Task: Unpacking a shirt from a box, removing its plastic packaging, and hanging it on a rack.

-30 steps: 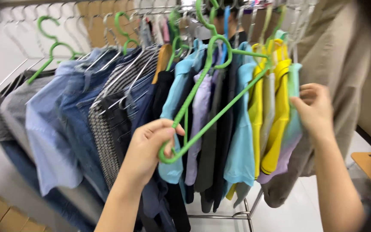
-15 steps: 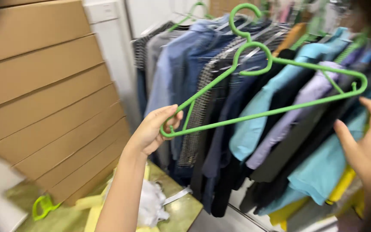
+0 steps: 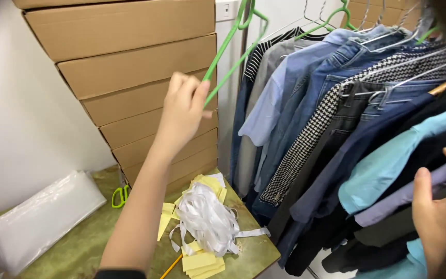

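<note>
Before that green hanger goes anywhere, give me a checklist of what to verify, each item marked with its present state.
1. Left hand has a firm hold on the green hanger: ok, fingers closed around its lower end.
2. Hanger is bare of clothing: ok.
3. Right hand is free: ok, open, close against the hanging clothes.
4. Hanger clear of the stacked cardboard boxes: cannot tell, it crosses in front of them.
5. Table has room: not ok near the edge; white ribbon pile and yellow paper slips lie there.
</note>
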